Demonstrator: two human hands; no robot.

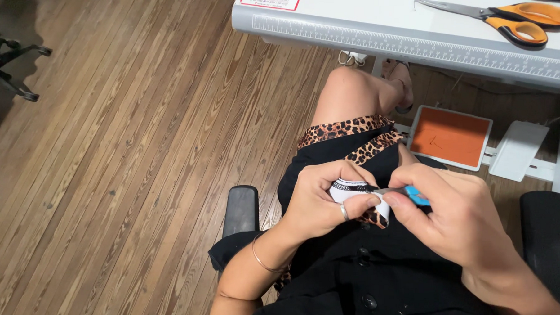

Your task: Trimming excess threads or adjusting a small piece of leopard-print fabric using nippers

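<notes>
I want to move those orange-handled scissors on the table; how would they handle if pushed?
The scissors look rigid metal and lie flat and closed, so they would probably slide, not roll. The white table looks smooth, so likely little grip.

Your view is evenly lit, warm indoor light, soft shadow under the white table (325, 25), mild sheen on the wood floor (107, 182), sharp focus, slight wide-angle bending at edges.

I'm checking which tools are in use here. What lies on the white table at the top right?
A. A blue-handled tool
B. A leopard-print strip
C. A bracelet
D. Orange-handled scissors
D: the scissors lie shut on the table, while the blue tool is in the right hand by the left hand.
</notes>
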